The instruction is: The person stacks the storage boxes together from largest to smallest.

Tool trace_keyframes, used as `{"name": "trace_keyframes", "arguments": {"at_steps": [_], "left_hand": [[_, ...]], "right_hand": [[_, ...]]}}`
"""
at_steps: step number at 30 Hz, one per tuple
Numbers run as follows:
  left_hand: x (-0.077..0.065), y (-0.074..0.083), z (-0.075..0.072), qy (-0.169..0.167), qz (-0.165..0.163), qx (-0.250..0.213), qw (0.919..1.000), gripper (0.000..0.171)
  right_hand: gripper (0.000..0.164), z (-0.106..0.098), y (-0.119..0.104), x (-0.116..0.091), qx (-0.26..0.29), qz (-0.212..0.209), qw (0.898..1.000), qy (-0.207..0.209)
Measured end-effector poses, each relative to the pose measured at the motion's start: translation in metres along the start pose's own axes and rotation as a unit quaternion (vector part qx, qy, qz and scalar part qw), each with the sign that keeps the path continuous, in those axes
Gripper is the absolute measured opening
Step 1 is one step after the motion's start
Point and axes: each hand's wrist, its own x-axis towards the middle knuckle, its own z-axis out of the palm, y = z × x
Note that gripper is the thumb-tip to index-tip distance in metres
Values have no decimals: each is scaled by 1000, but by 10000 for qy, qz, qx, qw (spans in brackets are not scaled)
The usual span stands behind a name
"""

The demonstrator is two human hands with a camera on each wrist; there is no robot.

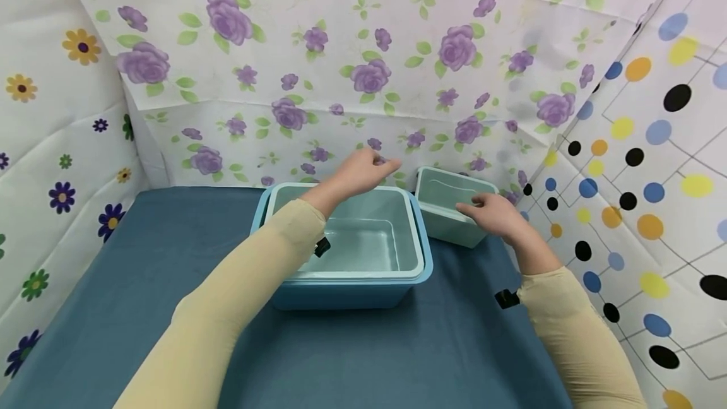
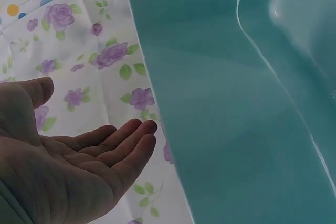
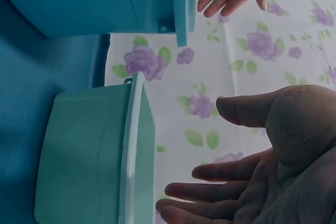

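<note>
My left hand is held over the far side of a pale green bin, which sits nested inside a larger blue bin. In the left wrist view that hand has relaxed, extended fingers and a bare palm. A smaller green bin stands to the right of the nested pair. Over its right side is my right hand. The right wrist view shows the right hand with fingers extended near the small bin's rim, holding nothing.
A blue cloth covers the table. Behind the bins hangs a white sheet with purple flowers. A flower-patterned sheet borders the left, and a dotted sheet the right. Small black devices are at both wrists.
</note>
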Motion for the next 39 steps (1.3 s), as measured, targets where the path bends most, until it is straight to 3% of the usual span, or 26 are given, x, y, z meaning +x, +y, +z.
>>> {"name": "trace_keyframes", "arguments": {"at_steps": [2, 19, 25, 29, 35, 39], "left_hand": [[3, -1, 3, 24, 32, 29, 10000, 56], [19, -6, 14, -128, -109, 313, 9994, 55], [22, -8, 14, -303, -161, 450, 9984, 66], [24, -8, 16, -489, -155, 404, 9979, 61], [28, -8, 20, -652, -251, 437, 9966, 82], [32, -8, 23, -671, -283, 553, 9958, 85]], "right_hand": [[88, 0, 2, 1, 25, 44, 10000, -6], [93, 1, 33, 15, 200, 250, 9995, 14], [94, 4, 41, 21, 194, 327, 9993, 19], [94, 3, 45, 22, 201, 376, 9991, 72], [96, 3, 49, 22, 268, 487, 9983, 196], [97, 1, 51, 22, 329, 573, 9976, 200]]}}
